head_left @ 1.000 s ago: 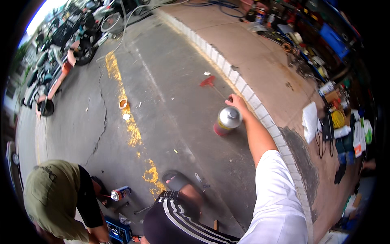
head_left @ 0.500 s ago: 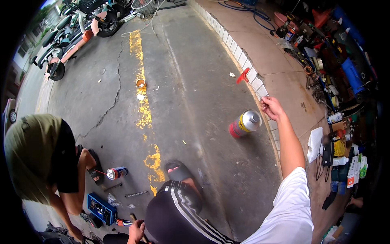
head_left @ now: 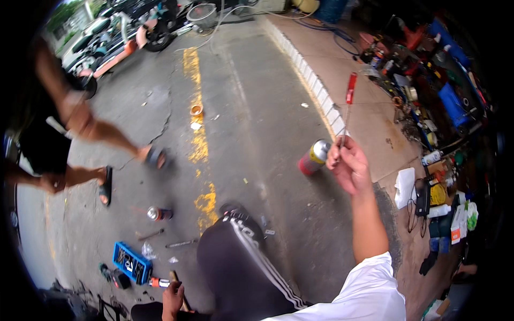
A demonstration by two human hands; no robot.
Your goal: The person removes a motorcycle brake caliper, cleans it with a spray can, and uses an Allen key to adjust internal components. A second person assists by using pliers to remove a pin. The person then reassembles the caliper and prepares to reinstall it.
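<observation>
My right hand (head_left: 348, 160) is raised at centre right, fingers closed on the thin metal shaft of a red T-handled tool (head_left: 351, 88), handle end up. Beside it, on the pavement, stands a tall red-and-silver can (head_left: 311, 163). Low in the picture my left hand (head_left: 172, 299) is curled round a wooden handle (head_left: 186, 305), beside an orange-handled tool (head_left: 159, 282). Left of that lie a blue toolbox (head_left: 140, 272), a black power tool (head_left: 119, 278), a spray can (head_left: 159, 213) and a metal bar (head_left: 181, 243).
A co-worker in sandals (head_left: 75, 123) is on their feet at left, blurred. Scooters (head_left: 123, 48) are parked behind. A white-tiled step edge (head_left: 305, 69) runs along the right to a raised floor crowded with tools, bottles and bins (head_left: 444, 208). Hoses (head_left: 342, 38) lie at the back.
The co-worker has risen from a crouch and moved forward. My right hand has turned, tipping the red-handled tool upright. My left hand has come into view since the oldest frame.
</observation>
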